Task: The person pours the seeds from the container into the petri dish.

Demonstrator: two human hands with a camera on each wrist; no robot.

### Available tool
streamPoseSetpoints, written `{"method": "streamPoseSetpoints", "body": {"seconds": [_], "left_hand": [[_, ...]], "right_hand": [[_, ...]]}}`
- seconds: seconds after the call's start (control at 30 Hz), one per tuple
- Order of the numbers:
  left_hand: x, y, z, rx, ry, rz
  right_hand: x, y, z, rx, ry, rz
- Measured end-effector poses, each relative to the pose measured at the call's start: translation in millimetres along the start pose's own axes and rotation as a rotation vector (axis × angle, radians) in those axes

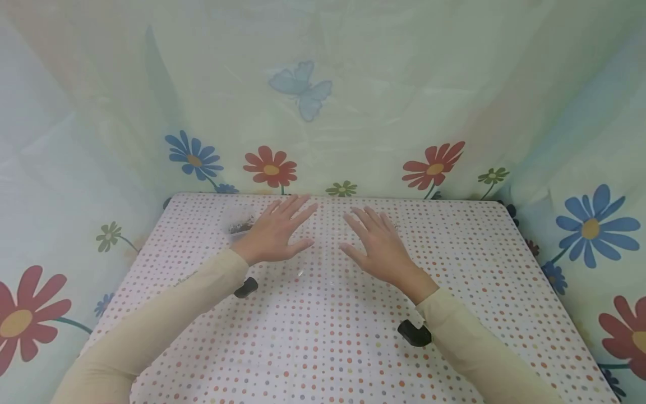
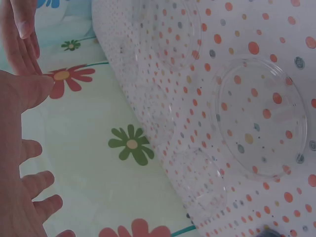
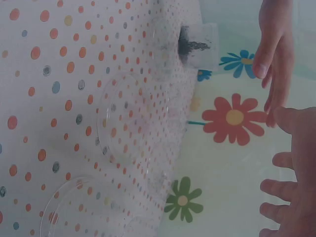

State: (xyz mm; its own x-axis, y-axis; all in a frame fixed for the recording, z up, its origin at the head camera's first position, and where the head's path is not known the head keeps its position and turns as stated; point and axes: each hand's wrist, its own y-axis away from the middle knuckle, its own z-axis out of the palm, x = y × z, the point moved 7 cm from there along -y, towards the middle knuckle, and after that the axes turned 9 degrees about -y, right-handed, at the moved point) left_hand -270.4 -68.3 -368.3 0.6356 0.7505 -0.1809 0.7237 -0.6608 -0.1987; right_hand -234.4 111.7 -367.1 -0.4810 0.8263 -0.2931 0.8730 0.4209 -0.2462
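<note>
Pale sleeves [image 1: 176, 303] nearest, slanting in from both sides. Left hand [image 1: 275, 233] and right hand [image 1: 375, 244] hover apart over the table [image 1: 303, 348], fingers straight and spread, nothing held; probably kept up to avoid knocking the clear round dishes [image 2: 261, 118] spread about on it, maybe for easy reach. Clear tub [image 3: 211, 55] with dark contents sits toward the rear by the left hand, likely parked out of the way. Tabletop white, colour-dotted; floral curtain [image 1: 378, 84] behind, also both sides.
</note>
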Motion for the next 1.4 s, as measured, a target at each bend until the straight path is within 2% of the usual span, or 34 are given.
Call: {"method": "streamPoseSetpoints", "body": {"seconds": [0.13,0.93,1.4], "left_hand": [[-0.4,0.1,1.0,-0.016,0.009,0.006],[-7.8,8.0,1.3,0.015,-0.003,-0.030],[-18.2,15.4,6.4,-0.029,-0.007,-0.075]], "right_hand": [[-2,-2,2,-0.003,-0.003,0.006],[-2,-10,13,-0.011,-0.017,0.003],[-3,-15,17,-0.004,-0.035,-0.010]]}}
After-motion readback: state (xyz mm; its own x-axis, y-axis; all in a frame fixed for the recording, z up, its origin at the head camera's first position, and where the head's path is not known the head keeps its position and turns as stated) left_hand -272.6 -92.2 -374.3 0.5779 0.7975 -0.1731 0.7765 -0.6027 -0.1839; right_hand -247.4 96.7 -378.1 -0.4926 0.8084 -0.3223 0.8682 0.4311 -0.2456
